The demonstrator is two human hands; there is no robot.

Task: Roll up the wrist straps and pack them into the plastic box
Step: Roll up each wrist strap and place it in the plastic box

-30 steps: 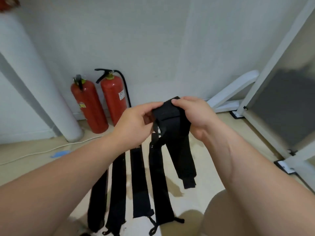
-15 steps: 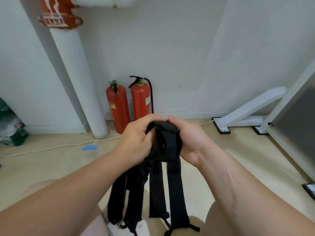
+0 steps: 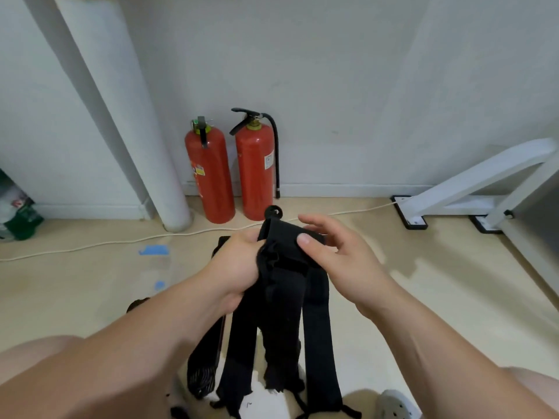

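Note:
Several black wrist straps (image 3: 284,313) hang down in a bunch in front of me, their tails reaching toward the floor between my knees. My left hand (image 3: 237,267) grips the bunch near its top, fingers curled round the fabric. My right hand (image 3: 338,255) pinches the folded upper end of one strap, thumb on its front and the other fingers spread loosely behind. A small black loop (image 3: 273,211) sticks up from that end. No plastic box shows in the head view.
Two red fire extinguishers (image 3: 233,173) stand against the wall beside a white pipe (image 3: 133,122). A white cable (image 3: 90,244) runs across the beige floor. A white frame foot (image 3: 472,189) is at the right, bags (image 3: 16,213) at the far left.
The straps' top end has been turned, so a loop now points up. My right fingers have opened out, leaving a thumb pinch. The view has dropped toward the floor.

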